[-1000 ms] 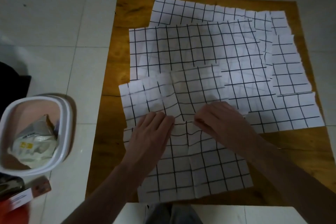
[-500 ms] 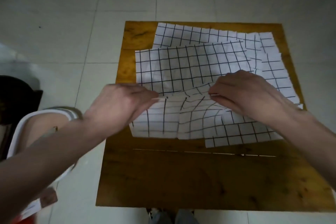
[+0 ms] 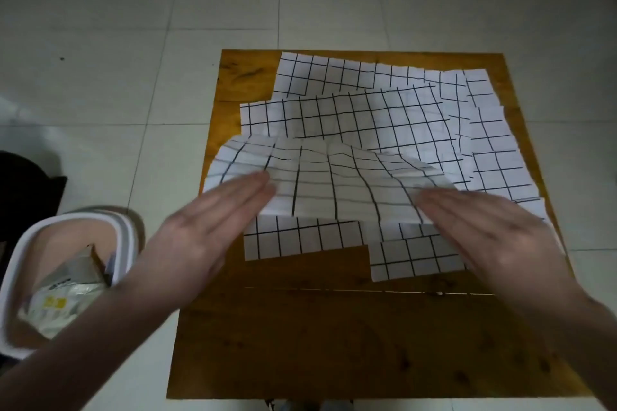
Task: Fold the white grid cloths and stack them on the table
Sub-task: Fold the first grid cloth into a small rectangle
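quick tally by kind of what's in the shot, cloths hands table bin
cloths: at least 3 separable, the top one, one behind it, one at the far edge; overlaps hide the exact count
hands: 2, left, right
table: 1
bin: 1
total: at least 7

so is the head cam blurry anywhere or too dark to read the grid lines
Head view: both the left hand and right hand are smeared by motion blur; the folded cloth between them is soft, its lines faint. Light is dim, yet the flat cloths behind show crisp grids. The wide lens bows the table edges.
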Demonstrator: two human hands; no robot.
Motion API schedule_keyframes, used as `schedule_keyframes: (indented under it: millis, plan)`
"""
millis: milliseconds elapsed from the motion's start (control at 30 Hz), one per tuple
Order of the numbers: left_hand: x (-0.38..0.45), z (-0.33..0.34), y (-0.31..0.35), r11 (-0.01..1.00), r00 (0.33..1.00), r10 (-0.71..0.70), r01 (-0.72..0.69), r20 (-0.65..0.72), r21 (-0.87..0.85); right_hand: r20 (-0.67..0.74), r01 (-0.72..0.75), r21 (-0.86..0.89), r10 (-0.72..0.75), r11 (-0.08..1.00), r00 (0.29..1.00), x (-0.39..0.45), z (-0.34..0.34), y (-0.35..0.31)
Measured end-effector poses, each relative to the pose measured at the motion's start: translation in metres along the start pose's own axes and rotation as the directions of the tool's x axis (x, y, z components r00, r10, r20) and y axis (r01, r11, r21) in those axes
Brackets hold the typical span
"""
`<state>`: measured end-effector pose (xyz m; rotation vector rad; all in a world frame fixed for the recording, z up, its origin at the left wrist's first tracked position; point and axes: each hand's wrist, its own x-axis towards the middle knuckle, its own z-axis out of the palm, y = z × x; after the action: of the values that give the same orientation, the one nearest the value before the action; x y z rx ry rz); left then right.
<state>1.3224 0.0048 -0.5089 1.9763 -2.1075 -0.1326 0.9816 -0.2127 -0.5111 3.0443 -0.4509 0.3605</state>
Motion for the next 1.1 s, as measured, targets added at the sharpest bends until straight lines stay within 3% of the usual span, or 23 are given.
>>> schedule_keyframes:
  millis: [133, 367, 533, 800, 967, 1100]
  plan:
    - [-0.025, 0.054, 0.005, 0.994, 0.997, -0.042, 0.048, 0.07, -0.097, 0.101, -0.067, 0.108, 0.056, 0.992, 0.993, -0.034, 0.044, -0.014]
    - [-0.054, 0.128, 0.018, 0.987, 0.994, -0.078, 0.088, 0.077, -0.138, 0.181, -0.168, 0.04, 0.159, 0.985, 0.971, -0.067, 0.116, -0.036]
    - [-0.067, 0.159, 0.025, 0.978, 0.973, -0.123, 0.153, 0.197, -0.143, 0.306, -0.349, 0.034, 0.323, 0.936, 0.895, -0.089, 0.141, -0.05]
    - [-0.084, 0.175, 0.067, 0.963, 0.963, -0.227, 0.244, 0.148, -0.113, 0.348, -0.527, 0.0, 0.494, 0.85, 0.797, -0.081, 0.136, -0.106]
    - [-0.071, 0.189, 0.123, 0.948, 0.942, -0.28, 0.302, 0.187, -0.099, 0.346, -0.383, 0.171, 0.308, 0.908, 0.886, -0.054, 0.152, -0.179]
    - [-0.07, 0.197, 0.127, 0.901, 0.893, -0.401, 0.425, 0.202, -0.088, 0.386, -0.43, 0.183, 0.338, 0.884, 0.858, -0.047, 0.163, -0.187]
